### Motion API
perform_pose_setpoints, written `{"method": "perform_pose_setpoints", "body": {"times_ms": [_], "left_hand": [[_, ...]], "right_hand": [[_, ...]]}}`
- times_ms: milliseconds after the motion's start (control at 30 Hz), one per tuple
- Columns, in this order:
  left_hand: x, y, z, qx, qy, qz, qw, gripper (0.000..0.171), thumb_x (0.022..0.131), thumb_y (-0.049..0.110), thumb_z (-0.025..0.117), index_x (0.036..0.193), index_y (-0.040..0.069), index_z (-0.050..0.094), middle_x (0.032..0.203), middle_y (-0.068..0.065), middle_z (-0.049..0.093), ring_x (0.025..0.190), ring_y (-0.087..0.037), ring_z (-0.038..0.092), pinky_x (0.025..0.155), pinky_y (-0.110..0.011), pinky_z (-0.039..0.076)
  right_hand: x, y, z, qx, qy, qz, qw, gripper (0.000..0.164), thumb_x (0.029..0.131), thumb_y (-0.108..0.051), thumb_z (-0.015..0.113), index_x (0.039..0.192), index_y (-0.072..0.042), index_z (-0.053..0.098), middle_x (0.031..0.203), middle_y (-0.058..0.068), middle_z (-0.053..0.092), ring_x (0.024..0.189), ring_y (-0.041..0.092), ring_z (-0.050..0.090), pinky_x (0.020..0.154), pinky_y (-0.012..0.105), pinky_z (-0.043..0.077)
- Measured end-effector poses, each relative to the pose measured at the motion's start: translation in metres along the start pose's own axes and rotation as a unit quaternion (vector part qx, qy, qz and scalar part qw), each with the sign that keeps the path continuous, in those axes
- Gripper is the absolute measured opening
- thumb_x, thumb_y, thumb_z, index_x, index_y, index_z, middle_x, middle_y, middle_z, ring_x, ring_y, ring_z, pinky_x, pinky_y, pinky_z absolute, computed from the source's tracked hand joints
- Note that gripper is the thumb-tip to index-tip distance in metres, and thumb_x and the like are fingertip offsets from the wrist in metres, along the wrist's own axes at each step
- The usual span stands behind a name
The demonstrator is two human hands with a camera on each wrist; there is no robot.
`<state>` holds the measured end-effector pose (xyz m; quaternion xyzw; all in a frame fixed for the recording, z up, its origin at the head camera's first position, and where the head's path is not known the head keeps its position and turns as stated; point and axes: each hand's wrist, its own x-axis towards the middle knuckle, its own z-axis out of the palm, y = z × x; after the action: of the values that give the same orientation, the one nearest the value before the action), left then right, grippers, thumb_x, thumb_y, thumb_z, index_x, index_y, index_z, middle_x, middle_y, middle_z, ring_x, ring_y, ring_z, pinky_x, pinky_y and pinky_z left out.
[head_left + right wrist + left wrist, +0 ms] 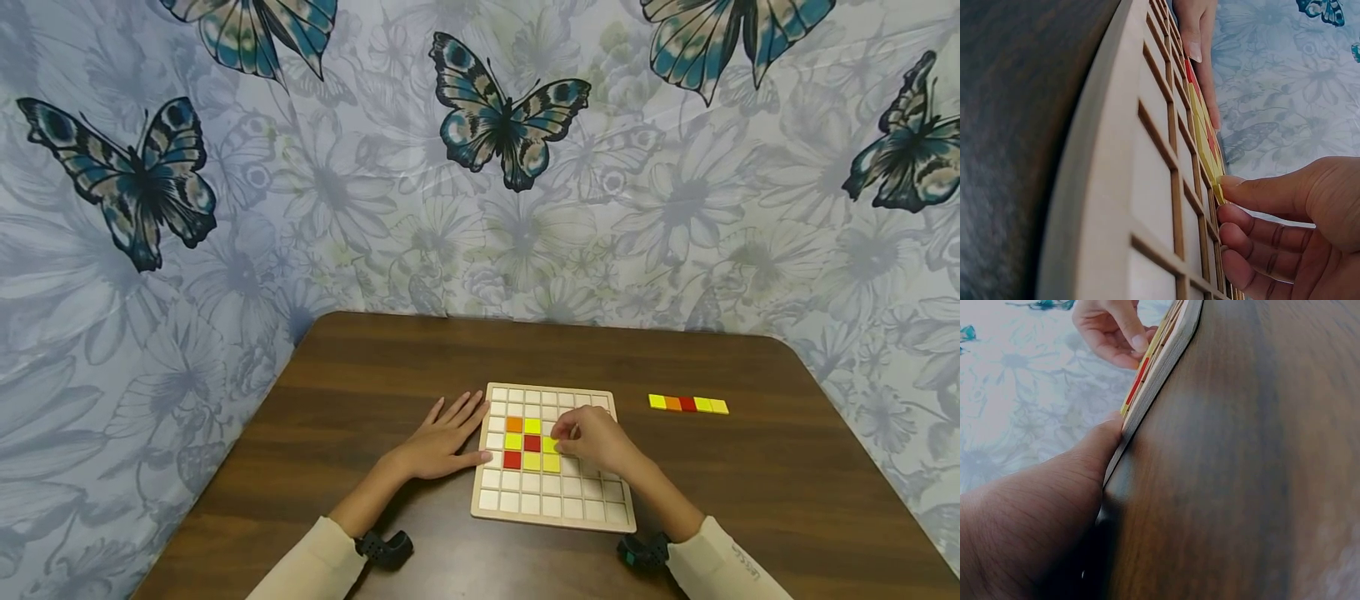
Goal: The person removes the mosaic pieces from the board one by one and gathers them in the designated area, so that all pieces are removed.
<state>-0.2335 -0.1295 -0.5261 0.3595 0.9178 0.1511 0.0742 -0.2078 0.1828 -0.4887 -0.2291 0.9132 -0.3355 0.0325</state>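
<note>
A square wooden grid board (553, 525) with pale cells lies on the table. Orange, yellow and red tiles fill a block of its cells, among them a red tile (512, 459) and an orange tile (514, 424). My left hand (442, 442) lies spread with straight fingers, its thumb and fingertips at the board's left edge. Over the board, my right hand (596, 437) pinches a yellow tile (550, 445) at the right end of the middle coloured row. In the right wrist view, the thumb (1260, 190) presses on the yellow tile's near edge, fingers curled below.
To the right of the board, a short row of yellow, orange and red tiles (687, 404) lies on the brown wooden table (750, 475). Behind the table's far edge hangs a butterfly-patterned cloth (525, 242). Dark bands (386, 550) sit on both wrists.
</note>
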Motion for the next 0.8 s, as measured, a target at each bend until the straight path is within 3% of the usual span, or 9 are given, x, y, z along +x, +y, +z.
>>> {"method": "perform_pose_setpoints", "body": {"times_ms": [500, 800], "left_hand": [[0.0019, 0.0018, 0.0002, 0.004, -0.004, -0.001, 1.0000, 0.089, 0.101, 0.067, 0.040, 0.165, 0.014, 0.008, 0.171, -0.009, 0.001, 0.156, -0.030, 0.002, 0.119, -0.064, 0.001], [0.0034, -0.0049, 0.0079, 0.006, 0.003, 0.001, 1.0000, 0.090, 0.100, 0.069, 0.039, 0.165, 0.015, 0.007, 0.171, -0.009, 0.001, 0.157, -0.031, 0.001, 0.119, -0.064, 0.001]], "right_hand": [[0.0003, 0.0012, -0.0023, 0.012, 0.034, -0.002, 0.999, 0.012, 0.087, 0.001, 0.077, 0.082, -0.010, 0.078, 0.080, -0.003, 0.070, 0.063, 0.011, 0.057, 0.056, 0.025, 0.048], [-0.0007, -0.0019, -0.0033, 0.029, 0.026, -0.007, 0.999, 0.012, 0.087, 0.002, 0.076, 0.083, -0.009, 0.078, 0.078, -0.002, 0.072, 0.059, 0.010, 0.056, 0.053, 0.024, 0.048]]}}
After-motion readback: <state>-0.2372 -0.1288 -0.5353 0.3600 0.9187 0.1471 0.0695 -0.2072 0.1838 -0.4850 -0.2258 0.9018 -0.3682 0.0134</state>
